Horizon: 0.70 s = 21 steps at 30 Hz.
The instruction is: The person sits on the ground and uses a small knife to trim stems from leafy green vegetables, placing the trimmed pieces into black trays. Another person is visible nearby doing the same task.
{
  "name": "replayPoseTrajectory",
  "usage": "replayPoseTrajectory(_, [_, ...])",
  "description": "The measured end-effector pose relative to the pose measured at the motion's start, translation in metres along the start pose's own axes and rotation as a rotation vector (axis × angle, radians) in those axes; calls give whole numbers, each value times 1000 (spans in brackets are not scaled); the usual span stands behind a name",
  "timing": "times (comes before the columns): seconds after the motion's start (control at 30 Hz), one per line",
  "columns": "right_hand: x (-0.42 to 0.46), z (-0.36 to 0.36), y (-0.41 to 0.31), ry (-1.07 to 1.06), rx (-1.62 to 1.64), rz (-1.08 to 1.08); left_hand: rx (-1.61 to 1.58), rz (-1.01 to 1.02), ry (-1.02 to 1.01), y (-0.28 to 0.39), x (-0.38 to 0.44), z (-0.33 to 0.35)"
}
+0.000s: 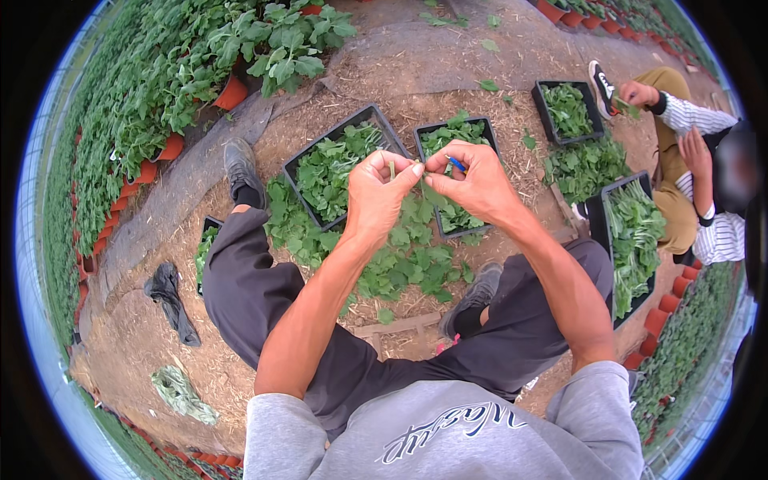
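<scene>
My left hand (384,186) and my right hand (471,180) meet at their fingertips over the black crates. A leafy green cutting (427,195) is pinched between them, its stem at my left thumb and finger. A small blue tool (456,163), perhaps a knife, sticks out between my right fingers; its blade cannot be made out. Below my hands, loose leafy cuttings (414,264) lie in a pile on the ground. A black crate (393,133) of cuttings stands beyond my left hand, and a second black crate (495,139) is partly behind my right hand.
A co-worker (714,120) sits at the right, near a small crate (543,117) and a larger crate of cuttings (633,258). Potted plants in orange pots (231,93) line the left. A dark cloth (171,300) and a crumpled pale bag (180,393) lie on the ground.
</scene>
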State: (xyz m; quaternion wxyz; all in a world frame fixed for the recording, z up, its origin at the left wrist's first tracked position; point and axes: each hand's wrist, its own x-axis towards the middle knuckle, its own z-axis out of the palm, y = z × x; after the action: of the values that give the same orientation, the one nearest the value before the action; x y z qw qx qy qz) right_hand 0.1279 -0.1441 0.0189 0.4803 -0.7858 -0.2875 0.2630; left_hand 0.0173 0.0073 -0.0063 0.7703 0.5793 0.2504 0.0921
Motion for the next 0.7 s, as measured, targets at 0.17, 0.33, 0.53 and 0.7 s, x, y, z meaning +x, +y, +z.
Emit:
replayPoseTrajectory(0.17, [1, 1, -1, -20, -9, 27, 46, 15, 2, -2, 1, -1])
replayPoseTrajectory(0.33, [-1, 4, -4, -9, -2, 65, 0, 33, -13, 0, -2, 2])
replayPoseTrajectory(0.53, [-3, 6, 1, 8, 21, 18, -23, 29, -27, -1, -3, 3])
replayPoseTrajectory(0.7, [-3, 12, 0, 72, -20, 143, -33, 77, -10, -6, -6, 8])
